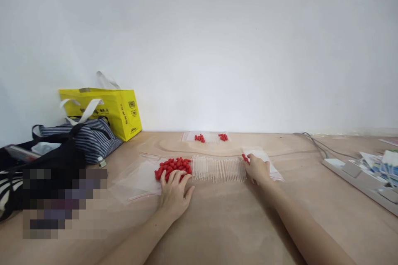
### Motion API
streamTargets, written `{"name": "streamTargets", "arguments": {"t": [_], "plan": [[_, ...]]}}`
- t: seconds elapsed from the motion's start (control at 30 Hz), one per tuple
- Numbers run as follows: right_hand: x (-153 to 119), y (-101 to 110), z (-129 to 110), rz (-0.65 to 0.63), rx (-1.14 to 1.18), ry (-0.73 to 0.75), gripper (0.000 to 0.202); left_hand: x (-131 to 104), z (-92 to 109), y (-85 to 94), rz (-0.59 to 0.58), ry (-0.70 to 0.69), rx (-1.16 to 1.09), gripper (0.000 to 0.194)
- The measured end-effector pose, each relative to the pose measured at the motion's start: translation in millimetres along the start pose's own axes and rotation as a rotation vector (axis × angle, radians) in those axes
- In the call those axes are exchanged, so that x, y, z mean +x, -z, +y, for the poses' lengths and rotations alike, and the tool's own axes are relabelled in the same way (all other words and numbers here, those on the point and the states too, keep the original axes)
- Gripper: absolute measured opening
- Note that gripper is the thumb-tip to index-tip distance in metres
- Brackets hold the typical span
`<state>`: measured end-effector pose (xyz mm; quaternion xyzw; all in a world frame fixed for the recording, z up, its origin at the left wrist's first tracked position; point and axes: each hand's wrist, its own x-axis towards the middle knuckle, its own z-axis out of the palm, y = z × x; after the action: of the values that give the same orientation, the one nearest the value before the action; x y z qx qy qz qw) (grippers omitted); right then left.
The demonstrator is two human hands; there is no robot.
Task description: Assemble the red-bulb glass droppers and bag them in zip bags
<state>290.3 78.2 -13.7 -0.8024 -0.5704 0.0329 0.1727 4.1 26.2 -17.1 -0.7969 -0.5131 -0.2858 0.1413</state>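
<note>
My left hand (174, 193) lies palm down with spread fingers, its fingertips touching the front of a pile of small red rounded pieces (174, 165). To the right of the pile runs a row of thin white sticks (217, 169) that look like cotton swabs, laid side by side. At that row's right end, my right hand (258, 169) is closed, with a small red piece (245, 158) at its fingertips. Part of its grip is hidden behind the hand. Clear plastic bags (144, 178) lie under and left of the pile; a stack of more bags (275, 169) lies beyond my right hand.
Near the wall, a flat clear bag (186, 136) lies beside two small clusters of red pieces (199, 138). At left stand a yellow bag (124, 112), a striped bag (93, 134) and a black bag (68, 161). A power strip (351, 178) with cables sits at right.
</note>
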Motion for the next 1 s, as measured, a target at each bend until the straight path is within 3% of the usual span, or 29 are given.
{"name": "streamTargets", "arguments": {"t": [0.27, 0.67, 0.83, 1.0], "plan": [[-6, -1, -4, 0.038, -0.130, 0.019, 0.032, 1, -4, -2.8, -0.009, 0.033, 0.011, 0.020], [-13, 3, -10, -0.133, -0.154, -0.009, 0.031, 1, -11, -3.9, 0.045, 0.069, 0.022, 0.019], [-12, 4, -10, -0.169, -0.108, -0.027, 0.033, 18, -16, 4.4, 0.045, 0.166, 0.057, 0.023], [-8, 6, -9, -0.170, -0.051, -0.063, 0.038, 50, -31, 6.8, -0.073, 0.348, 0.095, 0.025]]}}
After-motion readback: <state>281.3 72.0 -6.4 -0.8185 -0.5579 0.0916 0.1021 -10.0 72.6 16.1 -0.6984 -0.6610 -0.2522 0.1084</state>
